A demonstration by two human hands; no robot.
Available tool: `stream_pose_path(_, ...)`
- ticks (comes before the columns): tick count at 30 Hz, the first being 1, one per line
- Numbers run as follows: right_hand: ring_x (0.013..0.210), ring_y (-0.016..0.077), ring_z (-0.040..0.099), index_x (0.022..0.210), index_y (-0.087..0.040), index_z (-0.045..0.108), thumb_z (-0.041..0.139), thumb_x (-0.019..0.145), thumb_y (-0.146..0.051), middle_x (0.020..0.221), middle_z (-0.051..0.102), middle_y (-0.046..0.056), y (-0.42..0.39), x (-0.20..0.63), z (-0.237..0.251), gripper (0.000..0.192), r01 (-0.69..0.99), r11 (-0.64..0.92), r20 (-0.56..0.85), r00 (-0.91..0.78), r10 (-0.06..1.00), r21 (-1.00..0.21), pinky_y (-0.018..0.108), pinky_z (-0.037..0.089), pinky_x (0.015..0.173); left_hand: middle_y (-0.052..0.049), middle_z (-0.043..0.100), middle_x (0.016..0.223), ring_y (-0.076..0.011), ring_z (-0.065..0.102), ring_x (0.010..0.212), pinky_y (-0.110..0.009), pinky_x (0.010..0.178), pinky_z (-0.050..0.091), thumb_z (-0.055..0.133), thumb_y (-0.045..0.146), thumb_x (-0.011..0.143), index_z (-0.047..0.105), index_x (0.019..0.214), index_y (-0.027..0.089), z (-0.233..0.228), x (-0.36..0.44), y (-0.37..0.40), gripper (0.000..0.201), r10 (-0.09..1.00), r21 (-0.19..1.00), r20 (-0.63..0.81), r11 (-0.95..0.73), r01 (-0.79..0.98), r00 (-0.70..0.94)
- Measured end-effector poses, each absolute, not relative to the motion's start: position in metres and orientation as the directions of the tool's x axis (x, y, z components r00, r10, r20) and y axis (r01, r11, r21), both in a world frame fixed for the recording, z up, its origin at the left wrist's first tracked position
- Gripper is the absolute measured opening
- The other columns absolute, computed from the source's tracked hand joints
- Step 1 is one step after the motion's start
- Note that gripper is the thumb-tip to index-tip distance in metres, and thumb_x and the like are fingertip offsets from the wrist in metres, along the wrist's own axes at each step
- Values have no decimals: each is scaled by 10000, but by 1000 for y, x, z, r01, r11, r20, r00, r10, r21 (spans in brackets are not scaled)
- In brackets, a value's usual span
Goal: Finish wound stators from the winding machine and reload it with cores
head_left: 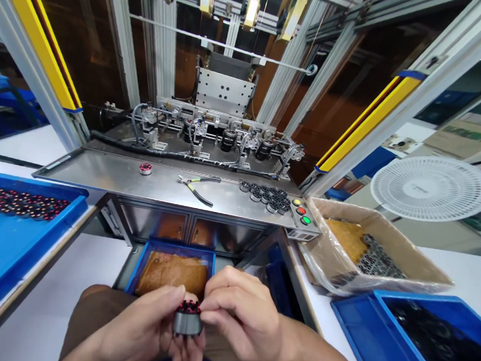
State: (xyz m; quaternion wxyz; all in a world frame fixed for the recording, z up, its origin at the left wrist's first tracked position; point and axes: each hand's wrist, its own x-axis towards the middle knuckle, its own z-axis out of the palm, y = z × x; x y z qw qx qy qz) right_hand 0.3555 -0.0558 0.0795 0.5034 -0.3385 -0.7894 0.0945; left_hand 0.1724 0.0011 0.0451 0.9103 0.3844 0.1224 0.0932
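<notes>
Low in the middle of the view, my left hand (pixel 144 321) and my right hand (pixel 239 312) both grip one small grey metal cylinder (pixel 187 322) with red copper windings showing on top. My fingertips meet over its upper rim. Just beyond my hands a blue bin (pixel 150 248) holds brown paper. On the steel shelf (pixel 110 177) lie one wound part (pixel 145 168), a pair of pliers (pixel 197 189) and a cluster of black cores (pixel 267 194).
A blue tray (pixel 2 249) at the left carries rows of wound parts. On the right are a plastic-lined cardboard box (pixel 402 256) of black cores, a blue bin (pixel 361 337) of dark parts and a white fan (pixel 432 188). The winding machine (pixel 220 128) has three coloured buttons (pixel 301 210).
</notes>
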Motion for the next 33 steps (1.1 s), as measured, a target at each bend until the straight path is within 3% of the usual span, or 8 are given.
stream_pose_path(4,656,135,608,918,-153,640,534,943,-159,726,657,57,-60,356,83,109,493,710,734,-191,652,-502,236,523,595,-49,733,741,-187,720,625,-222,516,516,717,403,810,676,984,197,47,172,-6,272,511,766,-159,604,-222,845)
stream_pose_path(10,652,137,603,837,-146,656,558,901,-99,709,655,60,-57,351,82,127,447,625,681,-47,731,-640,251,529,601,-2,703,1079,-220,650,1056,-305,896,521,877,313,617,668,865,268,50,169,-5,327,801,745,1,399,-535,599)
stream_pose_path(12,656,138,604,840,-140,653,557,911,-110,693,655,59,-54,350,81,122,398,662,692,-86,716,-635,253,532,607,-46,732,1008,-230,668,1032,-301,886,522,787,464,714,697,954,238,50,171,-1,342,730,747,-13,461,-478,683)
stream_pose_path(17,651,134,598,853,-123,650,563,937,-159,697,654,70,-52,354,82,126,372,728,733,-160,661,-575,242,524,599,-146,746,658,-203,699,513,-248,470,499,345,561,958,720,899,106,44,174,4,593,166,668,-127,743,-39,978)
stream_pose_path(21,655,133,606,859,-113,662,576,907,-100,703,658,71,-55,356,84,99,424,699,726,-126,676,-576,239,531,608,-84,763,810,-188,732,628,-216,509,523,620,393,888,679,1066,188,42,173,-2,278,440,741,-88,629,-237,894)
stream_pose_path(27,654,136,611,781,-143,656,565,915,-132,695,658,55,-53,353,82,163,447,588,666,23,745,-674,255,525,608,-2,729,1062,-227,667,1077,-293,897,543,848,300,672,666,913,270,47,171,-3,303,828,773,15,346,-532,560)
stream_pose_path(30,645,135,609,788,-147,649,560,922,-146,682,660,52,-49,352,80,160,377,648,688,-37,725,-662,255,530,610,-35,760,977,-221,685,1050,-280,903,534,744,411,781,696,973,235,46,174,5,264,765,770,-5,413,-486,643)
stream_pose_path(33,651,134,612,843,-146,652,560,934,-167,699,671,58,-47,353,79,131,348,711,733,-89,674,-611,249,539,617,-130,780,821,-222,746,731,-296,693,580,469,531,933,727,957,120,44,176,11,487,411,727,-145,661,-185,900)
